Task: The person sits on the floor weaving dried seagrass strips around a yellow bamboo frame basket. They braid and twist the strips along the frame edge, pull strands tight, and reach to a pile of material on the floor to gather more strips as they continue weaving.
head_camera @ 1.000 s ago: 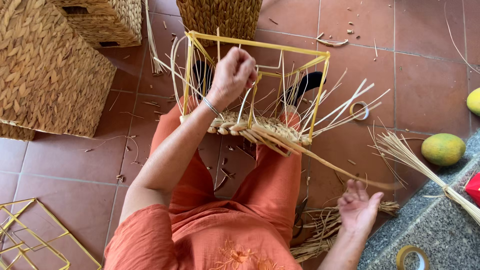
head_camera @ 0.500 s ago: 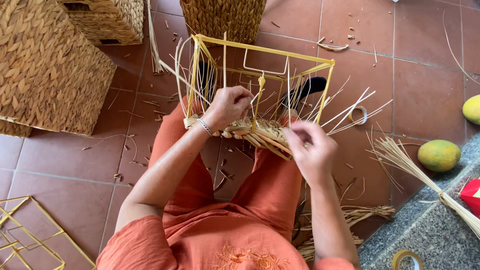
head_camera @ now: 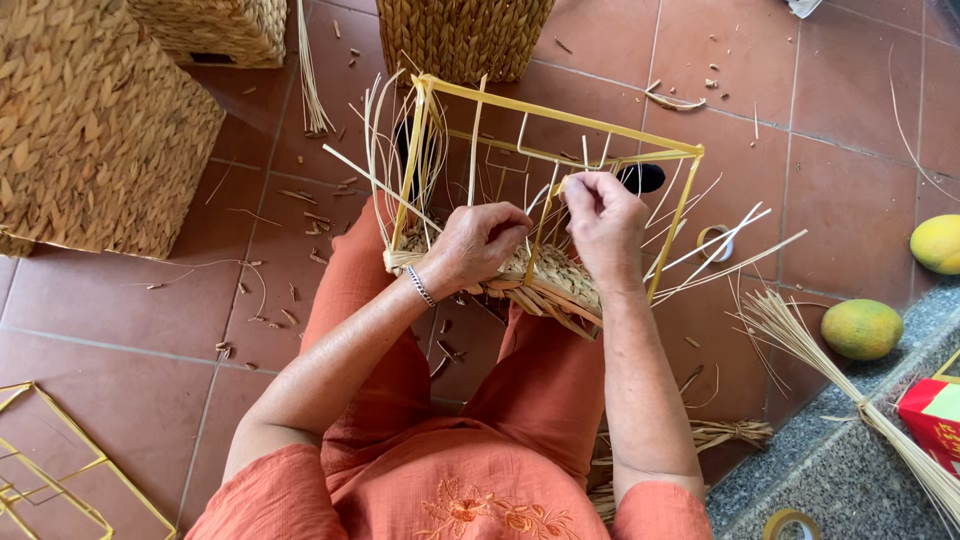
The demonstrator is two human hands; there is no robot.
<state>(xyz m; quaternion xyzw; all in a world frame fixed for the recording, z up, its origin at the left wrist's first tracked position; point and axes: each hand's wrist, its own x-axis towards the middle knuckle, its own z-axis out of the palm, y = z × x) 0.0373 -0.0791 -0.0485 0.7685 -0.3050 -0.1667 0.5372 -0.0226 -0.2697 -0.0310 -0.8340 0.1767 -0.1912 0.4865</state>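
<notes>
1. Yellow wire frame (head_camera: 560,115) resting on the lap over orange trousers (head_camera: 540,390), woven straw base (head_camera: 545,280) at its near side.
2. Left hand (head_camera: 480,245) curled narrow, fingers pinching a straw strand (head_camera: 375,183) at the woven edge.
3. Right hand (head_camera: 605,225) closed on a strand by an upright wire.
4. Finished woven baskets (head_camera: 100,130) on the tiled floor to the left; two mangoes (head_camera: 862,328) to the right.
</notes>
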